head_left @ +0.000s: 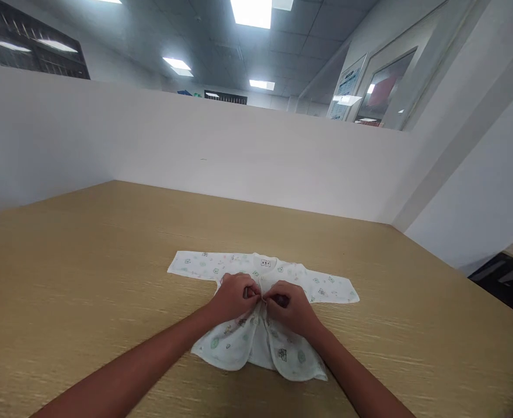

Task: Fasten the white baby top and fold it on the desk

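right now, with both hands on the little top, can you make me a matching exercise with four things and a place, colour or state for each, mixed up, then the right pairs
Things:
1. left hand
2. right hand
3. printed top
4. table

Place, colour or state:
a. white with small motifs
b. pinching at the garment's front from the picture's left
c. tan, beneath the garment
d. pinching at the garment's front from the picture's right

Right pairs: 1-b, 2-d, 3-a, 4-c
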{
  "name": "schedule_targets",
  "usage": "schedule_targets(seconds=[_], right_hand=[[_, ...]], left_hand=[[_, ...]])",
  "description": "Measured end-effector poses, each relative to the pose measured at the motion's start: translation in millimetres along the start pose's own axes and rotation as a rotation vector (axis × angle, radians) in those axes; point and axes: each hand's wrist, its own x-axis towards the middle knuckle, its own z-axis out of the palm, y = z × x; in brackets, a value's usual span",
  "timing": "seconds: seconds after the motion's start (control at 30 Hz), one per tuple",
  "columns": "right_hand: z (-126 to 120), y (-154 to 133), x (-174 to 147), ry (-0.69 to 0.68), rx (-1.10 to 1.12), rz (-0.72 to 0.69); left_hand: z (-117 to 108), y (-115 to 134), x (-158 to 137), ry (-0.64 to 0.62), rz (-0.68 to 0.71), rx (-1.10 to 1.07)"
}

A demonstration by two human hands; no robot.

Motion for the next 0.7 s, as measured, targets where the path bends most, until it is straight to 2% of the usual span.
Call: schedule_targets(seconds=[0.3, 0.5, 0.7], right_hand=[[3.0, 1.3, 0.9, 0.033, -0.017, 0.083], [7.2, 2.1, 0.5, 0.036, -0.041, 0.044], [7.2, -1.7, 0.3, 0.025, -0.065, 0.016]], left_hand=[[-1.0, 2.8, -0.2, -0.028, 0.005, 0.034], [-2.4, 3.8, -0.7, -0.024, 0.059, 0.032], [-2.7, 2.6, -0.3, 0.019, 0.036, -0.042]])
